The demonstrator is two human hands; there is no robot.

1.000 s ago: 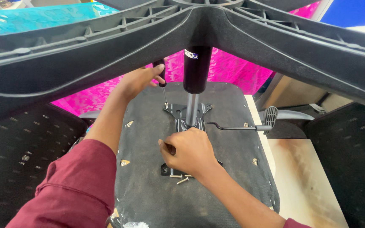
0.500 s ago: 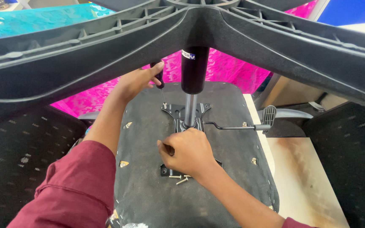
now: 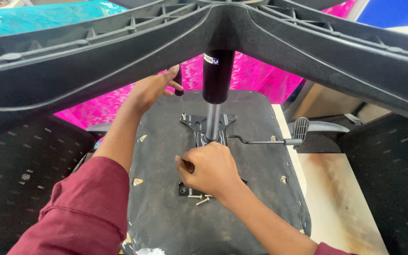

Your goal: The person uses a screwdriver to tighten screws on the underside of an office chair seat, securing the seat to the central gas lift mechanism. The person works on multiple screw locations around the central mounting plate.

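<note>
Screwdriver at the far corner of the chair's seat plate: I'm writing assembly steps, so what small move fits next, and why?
Probably turn the black-handled screwdriver in the left hand: its tip sits at the black metal seat plate's far-left corner, while the right hand rests on the plate's near part, beside loose screws.

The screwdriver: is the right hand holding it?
No, the left hand grips the screwdriver at the far corner of the plate, while the right hand rests on the near part.

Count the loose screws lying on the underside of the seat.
2 clearly show: one screw flat by the mounting plate, another screw angled beside it, both under the right hand. More may be hidden beneath that hand.
</note>
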